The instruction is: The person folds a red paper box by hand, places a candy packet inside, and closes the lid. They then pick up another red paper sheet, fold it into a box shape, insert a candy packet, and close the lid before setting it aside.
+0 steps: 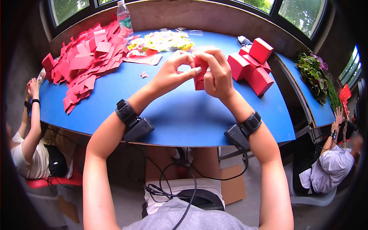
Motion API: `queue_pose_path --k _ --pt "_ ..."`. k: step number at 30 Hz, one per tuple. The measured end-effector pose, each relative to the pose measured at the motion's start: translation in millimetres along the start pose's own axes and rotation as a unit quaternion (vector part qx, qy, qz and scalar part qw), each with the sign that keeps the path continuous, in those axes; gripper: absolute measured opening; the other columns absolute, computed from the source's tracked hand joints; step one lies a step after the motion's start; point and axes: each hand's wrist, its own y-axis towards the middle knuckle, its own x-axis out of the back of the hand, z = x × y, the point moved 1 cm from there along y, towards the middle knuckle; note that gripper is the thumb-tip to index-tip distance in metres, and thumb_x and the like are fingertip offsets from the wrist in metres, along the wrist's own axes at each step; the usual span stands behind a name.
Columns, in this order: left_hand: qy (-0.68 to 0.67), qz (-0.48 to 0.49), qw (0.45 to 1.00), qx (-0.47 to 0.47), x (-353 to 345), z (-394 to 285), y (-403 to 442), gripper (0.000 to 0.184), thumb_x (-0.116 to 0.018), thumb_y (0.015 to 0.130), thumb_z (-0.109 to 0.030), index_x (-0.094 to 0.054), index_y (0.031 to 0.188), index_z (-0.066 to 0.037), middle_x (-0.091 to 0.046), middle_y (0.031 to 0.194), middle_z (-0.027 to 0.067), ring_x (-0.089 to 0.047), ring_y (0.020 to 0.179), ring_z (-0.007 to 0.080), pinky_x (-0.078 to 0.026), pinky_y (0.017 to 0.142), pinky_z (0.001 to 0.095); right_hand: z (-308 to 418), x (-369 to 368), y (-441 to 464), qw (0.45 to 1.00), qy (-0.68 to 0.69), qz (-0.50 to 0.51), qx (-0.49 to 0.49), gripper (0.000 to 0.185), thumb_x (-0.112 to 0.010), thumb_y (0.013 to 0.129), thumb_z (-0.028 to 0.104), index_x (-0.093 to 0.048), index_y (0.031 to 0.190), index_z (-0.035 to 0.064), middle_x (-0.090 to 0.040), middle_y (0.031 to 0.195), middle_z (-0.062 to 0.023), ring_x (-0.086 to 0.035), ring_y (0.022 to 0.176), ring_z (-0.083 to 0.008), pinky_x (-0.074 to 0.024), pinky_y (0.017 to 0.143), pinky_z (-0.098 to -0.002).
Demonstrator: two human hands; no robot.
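Observation:
Between my hands, above the blue table (168, 115), is a small red paper box (199, 73). My left hand (177, 69) pinches its left side with thumb and fingers. On the other side, my right hand (216, 73) has its fingers curled round the box's upper right part. The far end of the box is partly hidden by my fingers. Several folded red boxes (258, 80) are piled just right of my right hand. A large heap of flat red paper pieces (86, 57) lies at the left. A small red star-shaped scrap (144, 74) lies left of my left hand.
Yellow and white small wrapped items (165, 40) lie at the back, beside a water bottle (124, 18). Leafy greens (312, 74) rest on a second table at right. People sit at far left (34, 153) and far right (333, 165). Black cables (168, 188) hang below the table edge.

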Motion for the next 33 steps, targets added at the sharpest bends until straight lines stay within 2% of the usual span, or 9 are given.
queue_pose_path --k 4,7,9,10,11,14,19,21,33 --pt "-0.041 -0.002 0.999 0.000 -5 6 -1 0.021 -0.065 0.085 -0.024 -0.057 0.084 -0.005 -0.061 0.087 0.0041 -0.056 0.087 0.0105 -0.045 0.079 0.0268 0 0 -1 1.000 -0.006 0.011 0.008 0.032 -0.048 0.064 0.003 -0.057 0.094 -0.0048 -0.053 0.095 -0.0209 -0.055 0.087 -0.0355 -0.0486 0.077 -0.0426" --pt "-0.081 0.005 0.996 0.037 -5 8 -3 0.016 -0.064 0.087 -0.017 -0.055 0.088 -0.005 -0.054 0.090 0.0009 -0.050 0.088 0.0081 -0.044 0.080 0.0247 -1 -3 -1 1.000 -0.030 0.008 0.000 0.033 -0.054 0.066 0.008 -0.057 0.097 -0.0040 -0.053 0.095 -0.0206 -0.055 0.087 -0.0352 -0.0485 0.077 -0.0426" --pt "-0.066 -0.007 0.998 0.015 -2 12 -1 0.018 -0.064 0.086 -0.020 -0.056 0.089 -0.003 -0.057 0.089 0.0025 -0.054 0.088 0.0089 -0.046 0.079 0.0255 1 -4 1 0.998 -0.014 0.024 -0.056 0.039 -0.064 0.068 0.016 -0.056 0.101 -0.0030 -0.053 0.099 -0.0204 -0.055 0.089 -0.0348 -0.0478 0.079 -0.0421" --pt "-0.052 -0.018 0.998 -0.008 0 14 0 0.021 -0.065 0.086 -0.022 -0.057 0.089 -0.002 -0.061 0.087 0.0042 -0.058 0.088 0.0098 -0.048 0.078 0.0262 -3 -4 0 0.996 -0.017 0.065 -0.066 0.059 -0.075 0.067 0.031 -0.052 0.110 -0.0011 -0.052 0.104 -0.0203 -0.054 0.095 -0.0346 -0.0468 0.082 -0.0416" --pt "-0.052 -0.017 0.998 -0.008 1 17 1 0.021 -0.065 0.086 -0.022 -0.057 0.089 -0.002 -0.061 0.087 0.0042 -0.058 0.088 0.0098 -0.048 0.078 0.0262 -4 -2 1 0.996 -0.016 0.064 -0.066 0.059 -0.075 0.067 0.031 -0.052 0.110 -0.0011 -0.052 0.104 -0.0203 -0.054 0.095 -0.0346 -0.0468 0.082 -0.0416" --pt "-0.111 -0.022 0.992 0.053 7 13 2 0.020 -0.063 0.087 -0.019 -0.056 0.090 -0.001 -0.058 0.089 0.0027 -0.057 0.089 0.0095 -0.051 0.078 0.0257 -3 3 3 0.987 0.011 0.141 -0.074 0.082 -0.080 0.062 0.046 -0.044 0.121 0.0023 -0.051 0.108 -0.0193 -0.053 0.102 -0.0340 -0.0459 0.086 -0.0415" --pt "-0.131 -0.015 0.990 0.052 13 14 2 0.019 -0.064 0.086 -0.018 -0.057 0.090 -0.002 -0.058 0.088 0.0016 -0.056 0.089 0.0087 -0.050 0.079 0.0256 -5 4 5 0.976 0.041 0.185 -0.107 0.076 -0.081 0.062 0.039 -0.045 0.119 0.0040 -0.051 0.111 -0.0170 -0.054 0.101 -0.0332 -0.0469 0.086 -0.0406" --pt "-0.069 0.010 0.996 0.061 17 15 3 0.010 -0.061 0.088 -0.013 -0.055 0.088 -0.006 -0.054 0.097 0.0016 -0.055 0.095 0.0102 -0.052 0.085 0.0293 -5 5 5 0.974 0.038 0.197 -0.101 0.076 -0.082 0.060 0.035 -0.045 0.119 0.0042 -0.052 0.110 -0.0174 -0.054 0.102 -0.0332 -0.0473 0.085 -0.0406" --pt "-0.008 0.006 0.999 0.031 24 11 5 0.011 -0.065 0.084 -0.011 -0.057 0.084 -0.004 -0.055 0.092 0.0024 -0.054 0.091 0.0101 -0.050 0.083 0.0268 -2 5 6 0.975 0.013 0.200 -0.093 0.072 -0.083 0.058 0.026 -0.046 0.116 0.0047 -0.053 0.108 -0.0164 -0.055 0.100 -0.0337 -0.0483 0.083 -0.0397"
